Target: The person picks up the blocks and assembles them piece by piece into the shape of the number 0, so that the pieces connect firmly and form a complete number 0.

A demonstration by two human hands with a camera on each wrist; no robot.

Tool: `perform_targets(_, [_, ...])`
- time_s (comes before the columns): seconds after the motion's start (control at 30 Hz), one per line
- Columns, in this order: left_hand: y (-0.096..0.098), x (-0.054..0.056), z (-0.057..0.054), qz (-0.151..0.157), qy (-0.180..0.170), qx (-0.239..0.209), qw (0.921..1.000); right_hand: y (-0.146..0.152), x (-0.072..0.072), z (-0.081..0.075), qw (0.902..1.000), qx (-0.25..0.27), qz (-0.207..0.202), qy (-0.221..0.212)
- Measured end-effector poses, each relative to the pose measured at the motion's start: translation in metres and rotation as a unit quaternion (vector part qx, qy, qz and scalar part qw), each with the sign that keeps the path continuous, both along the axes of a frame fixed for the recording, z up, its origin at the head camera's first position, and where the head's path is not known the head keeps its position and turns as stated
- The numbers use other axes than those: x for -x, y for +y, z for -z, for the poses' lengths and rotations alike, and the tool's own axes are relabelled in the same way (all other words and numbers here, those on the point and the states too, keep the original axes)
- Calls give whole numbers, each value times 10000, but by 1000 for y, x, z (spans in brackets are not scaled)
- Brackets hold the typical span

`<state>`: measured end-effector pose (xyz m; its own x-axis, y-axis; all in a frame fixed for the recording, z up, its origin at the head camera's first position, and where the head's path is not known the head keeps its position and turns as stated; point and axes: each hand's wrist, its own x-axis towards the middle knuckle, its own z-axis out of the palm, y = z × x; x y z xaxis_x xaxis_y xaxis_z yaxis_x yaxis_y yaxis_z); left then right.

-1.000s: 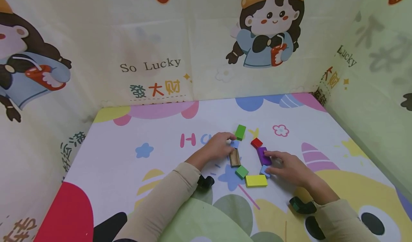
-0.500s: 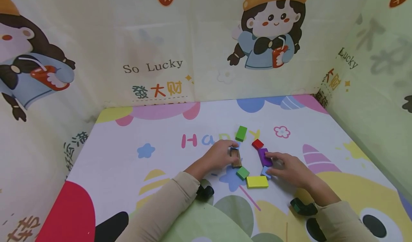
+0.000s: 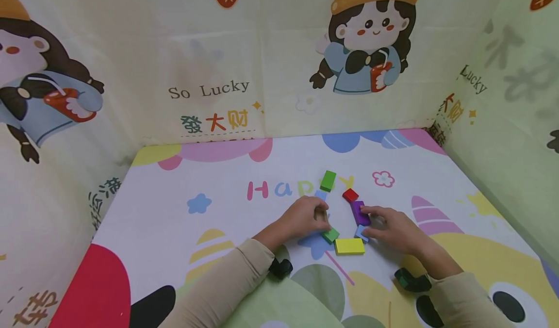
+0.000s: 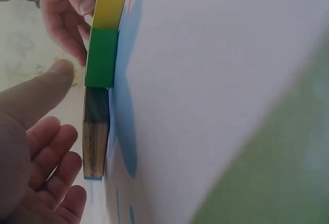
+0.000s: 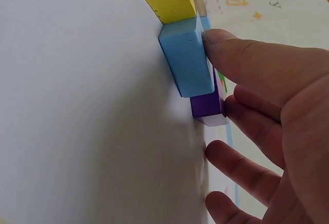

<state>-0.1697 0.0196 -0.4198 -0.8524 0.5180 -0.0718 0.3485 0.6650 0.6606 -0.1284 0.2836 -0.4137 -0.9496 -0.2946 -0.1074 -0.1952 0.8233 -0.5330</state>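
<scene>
Small coloured blocks lie end to end on the printed tabletop in a loose V shape. My left hand [image 3: 303, 219] is over the left row, its loosely bent fingers beside the wooden block [image 4: 95, 144], which it mostly hides in the head view. The left thumb is near the green block [image 4: 101, 57] that adjoins the yellow block [image 3: 349, 246]. On the other side, my right hand [image 3: 395, 228] touches the light blue block [image 5: 187, 57] with its thumb, while a forefinger rests at the purple block [image 3: 360, 212]. The other right fingers are spread.
Up the left row are another light blue block [image 3: 320, 195] and a longer green block [image 3: 328, 181]. A red block [image 3: 350, 195] tops the right row. Patterned cloth walls [image 3: 279, 51] stand behind and at both sides of the table.
My left hand has shifted from the upper light blue block down over the wooden block, its thumb reaching the green one. The right hand stays on its blocks.
</scene>
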Motion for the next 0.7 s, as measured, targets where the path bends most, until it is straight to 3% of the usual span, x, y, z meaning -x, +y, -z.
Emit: perform_targets(0.7, [4, -5, -2, 87, 86, 448, 9989, 0, 1, -2, 10000, -14, -30, -33])
